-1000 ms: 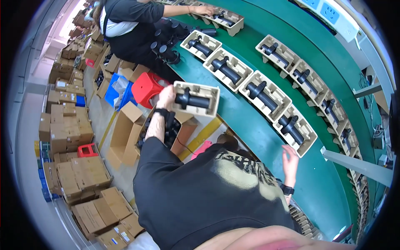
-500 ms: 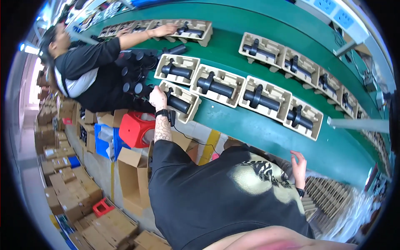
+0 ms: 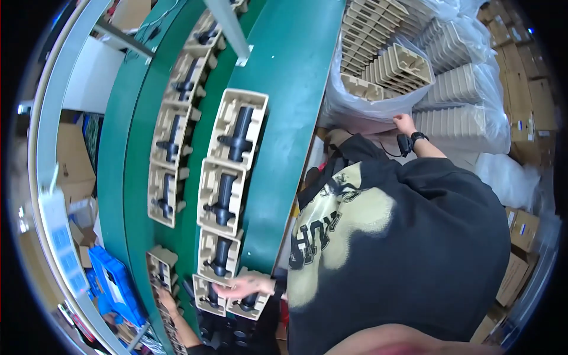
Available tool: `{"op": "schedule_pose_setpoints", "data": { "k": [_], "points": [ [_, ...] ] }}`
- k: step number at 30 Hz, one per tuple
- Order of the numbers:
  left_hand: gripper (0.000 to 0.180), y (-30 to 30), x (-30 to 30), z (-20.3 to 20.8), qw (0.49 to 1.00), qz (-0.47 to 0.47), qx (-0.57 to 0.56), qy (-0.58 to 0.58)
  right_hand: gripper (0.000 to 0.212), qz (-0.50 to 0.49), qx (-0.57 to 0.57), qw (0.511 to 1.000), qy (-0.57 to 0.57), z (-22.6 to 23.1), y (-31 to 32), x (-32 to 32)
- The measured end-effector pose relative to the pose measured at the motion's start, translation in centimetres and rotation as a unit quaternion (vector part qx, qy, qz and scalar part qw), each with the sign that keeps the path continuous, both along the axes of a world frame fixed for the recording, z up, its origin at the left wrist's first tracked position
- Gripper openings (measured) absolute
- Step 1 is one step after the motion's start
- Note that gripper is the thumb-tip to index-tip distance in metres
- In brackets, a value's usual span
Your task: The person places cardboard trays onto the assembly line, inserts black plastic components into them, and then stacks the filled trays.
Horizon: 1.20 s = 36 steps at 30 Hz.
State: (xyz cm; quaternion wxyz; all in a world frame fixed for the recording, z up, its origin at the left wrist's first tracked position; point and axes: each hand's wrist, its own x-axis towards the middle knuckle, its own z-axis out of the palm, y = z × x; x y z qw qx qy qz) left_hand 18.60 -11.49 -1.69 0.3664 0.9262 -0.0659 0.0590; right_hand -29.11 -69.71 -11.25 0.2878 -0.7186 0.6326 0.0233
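Note:
My left hand reaches over the beige moulded trays at the near end of the row, fingers stretched out and nothing in them. Under and beside it are one tray and another tray, each with a black tube-shaped device, partly hidden. Further up the row, a black device with a collar lies in a larger-looking tray. My right hand is at the edge of a clear plastic bag of stacked trays. Its fingers are curled; whatever they hold, if anything, is hidden.
A second row of filled trays runs along the green bench. A co-worker's hand reaches into that row. A metal post stands on the bench. Bagged tray stacks and cardboard boxes are at the right.
My view and body have swung right, toward the stacked trays. My right hand has moved to the bag, its fingers now curled. My left hand stays by the end trays, its fingers now stretched out.

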Motion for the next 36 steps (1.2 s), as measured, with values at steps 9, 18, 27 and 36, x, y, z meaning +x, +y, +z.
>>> {"op": "schedule_pose_setpoints", "data": {
  "k": [9, 18, 27, 36],
  "points": [
    [0.032, -31.8, -14.0, 2.6, 0.948, -0.278, -0.13, 0.079, 0.05, -0.06, -0.511, 0.848, 0.127, 2.2, -15.9, -1.0],
    [0.035, -58.3, -19.4, 3.2, 0.719, -0.514, -0.079, 0.461, 0.046, -0.335, -0.081, 0.939, 0.006, -5.4, -31.1, -16.3],
    [0.08, -81.8, -29.9, -13.8, 0.663, -0.538, -0.025, 0.52, 0.055, -0.077, -0.186, 0.978, -0.057, -0.7, -20.2, -11.2],
    [0.069, -81.4, -31.4, -15.1, 0.551, -0.537, -0.111, 0.629, 0.033, -0.532, 0.244, 0.694, -0.418, -2.3, -22.6, -13.4]
  ]
}}
